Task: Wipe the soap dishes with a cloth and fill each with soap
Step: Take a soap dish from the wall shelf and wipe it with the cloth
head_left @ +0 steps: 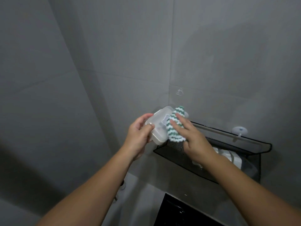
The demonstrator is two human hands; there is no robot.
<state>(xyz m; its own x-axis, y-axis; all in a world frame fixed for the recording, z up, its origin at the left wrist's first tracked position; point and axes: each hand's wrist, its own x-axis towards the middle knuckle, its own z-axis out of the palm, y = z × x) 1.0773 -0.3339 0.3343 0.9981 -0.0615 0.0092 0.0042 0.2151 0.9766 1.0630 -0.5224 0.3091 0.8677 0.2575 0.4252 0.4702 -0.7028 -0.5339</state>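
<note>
Translucent white plastic, thin-walled and lidded, makes up the soap dish (160, 128). It should be light and stiff but slick, more so if damp, and a hard squeeze might flex or pop the lid. The short ends and rim corners look like the safest hold, leaving the broad faces free for wiping. It is held in the air in front of the grey tiled wall, at about 10 o'clock from the black mesh shelf (169, 154).

The left hand (138, 139) comes in from 8 o'clock. Its grip is clamped on the dish's near end, thumb on the upper face and fingers curled behind.

The green-and-white striped cloth (171, 134) is soft and nubby, so it should drag rather than slide. It lies against the dish's 3 o'clock side. The right hand (195, 141) presses it there with fingers straight and spread, grip apart, wrist angled up from 5 o'clock.

White pieces (231, 156) lie in the shelf at 4 o'clock; I cannot tell whether they are dishes or soap.
</note>
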